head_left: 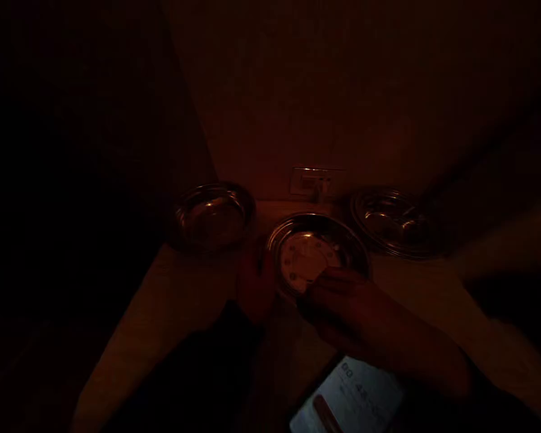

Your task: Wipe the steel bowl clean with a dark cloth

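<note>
The light is very dim. A shiny round metal plate [363, 255] stands in the middle of the table, its flat bottom pale with several small dark spots in a ring. At its left rim is my left hand [256, 285], fingers curled, seemingly gripping the edge. My right hand [342, 304] reaches over the plate's front right part. Its fingers are bent together and pointed down at the plate bottom; whatever lies between them is hidden in shadow. Below my right forearm lies a phone [356, 397] with a lit screen.
A metal bowl [214, 219] stands at the back left of the wooden table [148, 319]. More round metal dishes [390, 225], apparently stacked or divided, sit at the back right. Behind them, the wall carries a socket plate [315, 180] with something plugged in.
</note>
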Available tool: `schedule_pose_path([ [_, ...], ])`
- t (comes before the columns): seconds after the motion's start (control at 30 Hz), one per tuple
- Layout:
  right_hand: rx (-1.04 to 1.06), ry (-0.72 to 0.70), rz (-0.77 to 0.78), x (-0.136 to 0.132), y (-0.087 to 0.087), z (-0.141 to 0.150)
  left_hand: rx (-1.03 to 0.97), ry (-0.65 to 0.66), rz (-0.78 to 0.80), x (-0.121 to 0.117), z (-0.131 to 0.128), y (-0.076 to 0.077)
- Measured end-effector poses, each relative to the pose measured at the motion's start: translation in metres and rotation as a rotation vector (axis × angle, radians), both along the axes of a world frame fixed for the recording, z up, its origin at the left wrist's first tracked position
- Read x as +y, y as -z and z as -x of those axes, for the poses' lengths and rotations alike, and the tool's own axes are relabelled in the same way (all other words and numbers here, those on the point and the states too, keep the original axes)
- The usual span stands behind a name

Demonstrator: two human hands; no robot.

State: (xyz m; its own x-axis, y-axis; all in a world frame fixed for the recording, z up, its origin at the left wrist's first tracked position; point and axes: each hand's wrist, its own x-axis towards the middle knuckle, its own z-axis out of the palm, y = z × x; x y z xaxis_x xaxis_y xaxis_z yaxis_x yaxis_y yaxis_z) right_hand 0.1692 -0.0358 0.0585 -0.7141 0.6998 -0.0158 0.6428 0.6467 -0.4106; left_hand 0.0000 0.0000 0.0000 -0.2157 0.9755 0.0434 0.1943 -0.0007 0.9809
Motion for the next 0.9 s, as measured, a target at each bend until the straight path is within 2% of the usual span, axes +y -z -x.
schedule_pose_path([
  [0.13,-0.009,-0.013,0.058,-0.001,-0.006,-0.020,-0.001,-0.002,0.041,0.000,0.000,-0.003],
  [0.37,-0.006,0.037,-0.056,-0.008,0.008,0.005,-0.003,-0.019,0.060,0.002,0.000,-0.005],
  [0.57,0.026,-0.004,-0.002,-0.004,0.005,-0.010,-0.015,0.022,0.057,0.005,0.003,-0.005],
  [0.77,0.036,-0.005,-0.074,-0.006,0.007,-0.007,-0.124,0.033,0.095,0.007,0.003,-0.002],
  [0.9,0.062,-0.007,-0.117,-0.005,0.011,-0.008,-0.101,0.014,0.107,0.006,0.003,-0.005],
])
